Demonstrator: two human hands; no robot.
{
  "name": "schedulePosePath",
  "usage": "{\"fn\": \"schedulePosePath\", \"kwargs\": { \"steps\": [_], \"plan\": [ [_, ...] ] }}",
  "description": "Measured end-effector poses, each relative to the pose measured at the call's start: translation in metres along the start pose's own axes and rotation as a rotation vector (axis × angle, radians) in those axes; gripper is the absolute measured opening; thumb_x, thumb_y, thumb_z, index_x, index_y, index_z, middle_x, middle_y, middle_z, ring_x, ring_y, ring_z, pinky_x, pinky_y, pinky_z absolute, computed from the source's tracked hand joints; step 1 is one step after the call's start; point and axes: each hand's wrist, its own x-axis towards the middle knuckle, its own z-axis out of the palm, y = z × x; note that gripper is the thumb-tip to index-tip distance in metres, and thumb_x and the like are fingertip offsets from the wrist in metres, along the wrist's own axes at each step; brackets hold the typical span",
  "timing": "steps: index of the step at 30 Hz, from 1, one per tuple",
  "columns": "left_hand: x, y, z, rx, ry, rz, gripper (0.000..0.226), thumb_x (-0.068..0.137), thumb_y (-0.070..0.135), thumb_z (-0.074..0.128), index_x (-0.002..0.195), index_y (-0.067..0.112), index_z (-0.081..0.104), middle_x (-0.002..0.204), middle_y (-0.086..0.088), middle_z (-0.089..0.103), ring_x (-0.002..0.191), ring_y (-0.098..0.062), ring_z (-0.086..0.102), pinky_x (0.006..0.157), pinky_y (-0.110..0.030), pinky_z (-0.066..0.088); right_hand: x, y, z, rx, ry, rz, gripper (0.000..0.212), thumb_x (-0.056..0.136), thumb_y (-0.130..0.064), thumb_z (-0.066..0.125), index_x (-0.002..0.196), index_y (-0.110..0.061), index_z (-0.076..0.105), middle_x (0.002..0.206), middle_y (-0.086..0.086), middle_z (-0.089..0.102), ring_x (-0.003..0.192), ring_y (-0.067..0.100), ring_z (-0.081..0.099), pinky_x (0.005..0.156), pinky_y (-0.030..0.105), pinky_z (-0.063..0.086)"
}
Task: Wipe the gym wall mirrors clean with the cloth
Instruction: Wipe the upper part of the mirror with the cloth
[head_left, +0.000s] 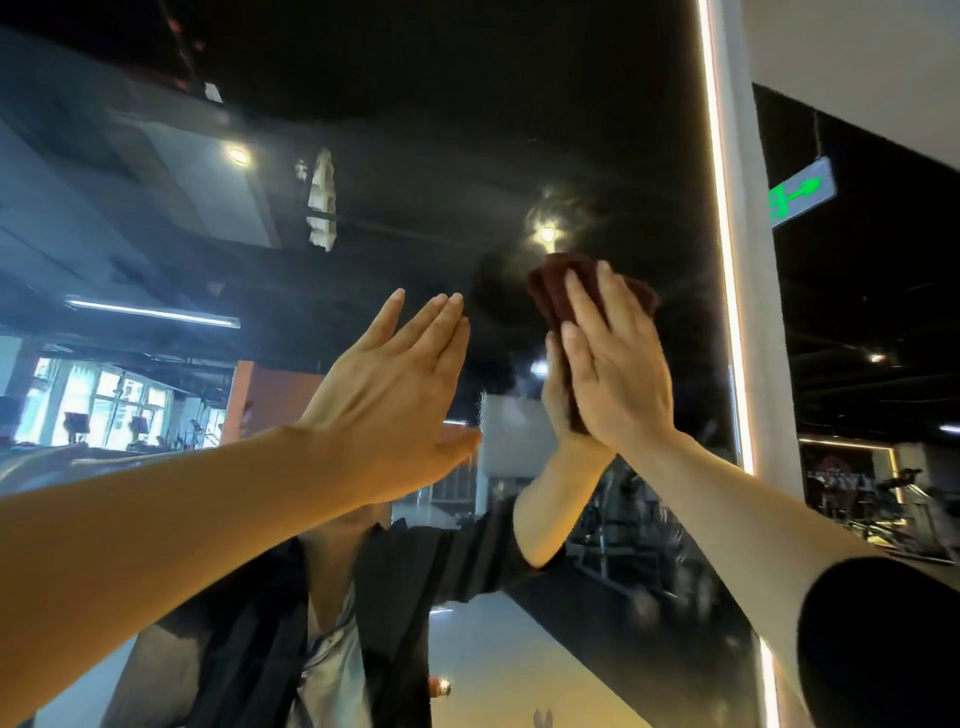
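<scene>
Head camera: a person stands close to a tall wall mirror (597, 156) in a gym, both bare forearms raised toward the glass. The right hand (618, 364) presses a dark reddish-brown cloth (545, 291) flat against the mirror, high up and near its right edge, just beside a lit vertical strip (727, 312) that runs along the frame. The fingers (608, 296) of that hand lie straight and spread over the cloth, pushing rather than gripping; the cloth's bunched top pokes out above the fingertips. The left hand (395, 384) is held up to the left of the cloth, palm toward the glass, fingers straight and close together, holding nothing; whether it touches the mirror cannot be told. Faint hazy streaks show on the glass around a reflected ceiling lamp (546, 233) just above the cloth. A green exit sign (800, 195) hangs to the right of the mirror, and gym machines (883, 499) stand beyond.

The step in hand appears to be wiping the upper right of the pane. Doing it well likely means keeping the palm flat so that the whole cloth bears on the glass, working in overlapping passes through the hazy patch by the lamp's reflection and out to the lit edge, and keeping the bare left palm off wiped glass so that it leaves no prints.
</scene>
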Motion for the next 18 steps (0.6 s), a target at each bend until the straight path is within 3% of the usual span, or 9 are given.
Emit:
{"fn": "schedulePosePath", "kwargs": {
  "steps": [3,5,7,9,11,13,15,18],
  "plan": [
    [-0.006,0.012,-0.004,0.022,-0.025,0.043,0.091,0.073,0.063,-0.015,0.142,0.006,-0.024,0.151,-0.012,-0.029,0.139,-0.018,-0.027,0.114,-0.041,-0.021,0.003,0.029,-0.015,0.005,-0.008,0.293,0.061,0.103,-0.043,0.017,0.159,-0.022,0.026,0.166,0.006,0.02,0.153,0.026,0.017,0.123,0.052,0.019],
    [-0.001,0.023,-0.005,0.034,-0.067,0.035,0.091,0.07,0.062,-0.016,0.141,0.006,-0.027,0.15,-0.012,-0.033,0.138,-0.018,-0.03,0.115,-0.041,-0.02,-0.002,-0.002,-0.015,-0.021,0.018,0.297,0.058,0.105,-0.042,0.017,0.159,-0.02,0.027,0.166,0.011,0.02,0.152,0.031,0.019,0.122,0.053,0.021],
    [0.01,0.034,-0.003,-0.004,-0.029,0.024,0.094,0.075,0.066,-0.006,0.146,0.006,-0.017,0.159,-0.015,-0.018,0.146,-0.022,-0.017,0.12,-0.042,-0.009,-0.017,-0.036,-0.013,0.016,0.019,0.086,0.055,0.108,-0.04,0.02,0.156,-0.019,0.032,0.164,0.013,0.024,0.152,0.031,0.022,0.123,0.051,0.022],
    [0.017,0.046,0.001,-0.019,0.013,0.022,0.093,0.082,0.068,0.014,0.15,0.005,0.005,0.162,-0.018,0.015,0.151,-0.029,0.012,0.121,-0.046,0.009,-0.034,-0.045,-0.013,0.051,-0.033,-0.192,0.054,0.108,-0.04,0.023,0.155,-0.018,0.036,0.164,0.012,0.026,0.152,0.029,0.021,0.125,0.046,0.018],
    [0.018,0.057,0.008,0.008,0.01,0.022,0.094,0.083,0.068,0.022,0.152,0.005,0.009,0.162,-0.018,0.019,0.15,-0.031,0.019,0.121,-0.048,0.014,-0.034,-0.016,-0.012,0.045,-0.077,-0.346,0.054,0.108,-0.039,0.022,0.155,-0.018,0.037,0.164,0.011,0.027,0.153,0.028,0.022,0.125,0.047,0.018],
    [0.018,0.066,0.01,0.06,0.01,0.035,0.097,0.082,0.066,0.031,0.151,0.002,0.009,0.161,-0.021,0.014,0.15,-0.034,0.018,0.12,-0.049,0.015,-0.025,0.029,-0.008,0.03,-0.029,-0.282,0.051,0.108,-0.037,0.027,0.156,-0.022,0.032,0.164,0.01,0.027,0.152,0.028,0.022,0.124,0.052,0.018],
    [0.019,0.077,0.008,0.094,0.043,0.054,0.099,0.078,0.064,0.045,0.148,-0.001,0.018,0.158,-0.023,0.019,0.147,-0.038,0.028,0.117,-0.051,0.024,-0.014,0.074,-0.008,0.031,0.029,-0.09,0.05,0.107,-0.037,0.033,0.156,-0.024,0.029,0.163,0.011,0.028,0.151,0.03,0.023,0.123,0.054,0.018],
    [0.023,0.099,0.014,0.086,-0.002,0.046,0.099,0.081,0.064,0.046,0.149,0.001,0.015,0.16,-0.021,0.013,0.149,-0.036,0.023,0.119,-0.05,0.021,-0.017,0.107,-0.005,-0.009,0.018,0.035,0.051,0.107,-0.037,0.035,0.155,-0.019,0.031,0.161,0.014,0.03,0.148,0.035,0.028,0.122,0.054,0.022]
  ]
}}
